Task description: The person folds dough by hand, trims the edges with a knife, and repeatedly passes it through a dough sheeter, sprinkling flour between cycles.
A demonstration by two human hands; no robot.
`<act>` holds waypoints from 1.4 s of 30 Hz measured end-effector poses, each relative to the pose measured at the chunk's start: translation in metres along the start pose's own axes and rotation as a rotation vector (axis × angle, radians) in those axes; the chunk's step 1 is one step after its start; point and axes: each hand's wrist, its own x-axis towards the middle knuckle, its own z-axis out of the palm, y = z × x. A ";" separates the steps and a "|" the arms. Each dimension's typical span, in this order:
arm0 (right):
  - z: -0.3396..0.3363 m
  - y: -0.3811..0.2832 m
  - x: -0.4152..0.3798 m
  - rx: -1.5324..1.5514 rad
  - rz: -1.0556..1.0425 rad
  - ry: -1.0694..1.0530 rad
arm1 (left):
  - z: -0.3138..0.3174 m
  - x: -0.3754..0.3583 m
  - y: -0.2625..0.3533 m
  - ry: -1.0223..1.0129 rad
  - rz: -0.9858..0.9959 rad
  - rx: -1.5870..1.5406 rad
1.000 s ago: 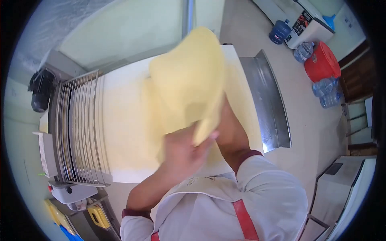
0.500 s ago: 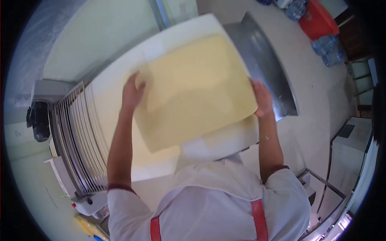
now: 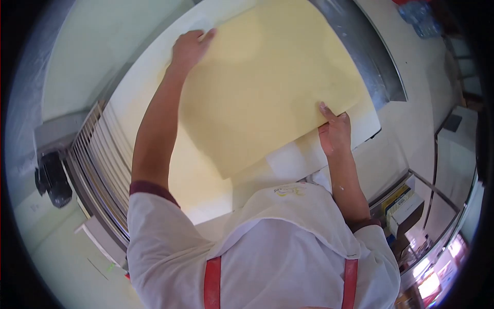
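Observation:
A broad, pale yellow sheet of dough (image 3: 272,87) lies across the white surface of a dough sheeter (image 3: 206,198). At its far left edge is my left hand (image 3: 190,50), closed, thumb toward the dough and fingers curled; their undersides are hidden. Lower right, my right hand (image 3: 337,135) pinches the near edge, with the thumb on top and the fingers underneath. The near right part of the sheet is slightly raised off the surface beneath.
On the left are the sheeter's metal bars (image 3: 100,165) and a black motor (image 3: 54,180). A steel tray (image 3: 368,49) adjoins the far right end. Clear plastic bottles (image 3: 424,23) stand on the floor, and a rack holding boxes (image 3: 404,206) is at lower right.
My left hand has moved farther away along the sheet's left edge. My right hand has shifted from the right side to the near edge, its thumb now on top. The view has turned.

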 end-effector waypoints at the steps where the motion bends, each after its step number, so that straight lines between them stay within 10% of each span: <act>1: 0.002 -0.003 0.001 -0.018 -0.017 -0.004 | -0.004 -0.002 -0.002 -0.013 0.009 0.004; 12: -0.119 -0.112 0.078 -0.720 -0.110 -0.071 | 0.008 0.006 0.007 -0.006 -0.052 -0.009; 18: -0.016 -0.136 0.195 -0.789 -0.626 -0.562 | 0.035 0.069 0.109 0.065 0.081 -0.075; 23: 0.043 -0.110 0.237 -0.843 -0.522 -0.766 | 0.056 0.120 0.215 0.020 0.193 0.012; 32: 0.048 -0.109 0.237 -0.805 -0.495 -0.913 | 0.068 0.141 0.198 -0.050 -0.044 -0.204; 38: 0.050 -0.103 0.231 -0.919 -0.626 -0.949 | 0.067 0.138 0.215 0.046 0.071 0.052; 42: 0.036 -0.105 0.231 -0.884 -0.532 -0.879 | 0.071 0.123 0.214 0.213 0.510 -0.101</act>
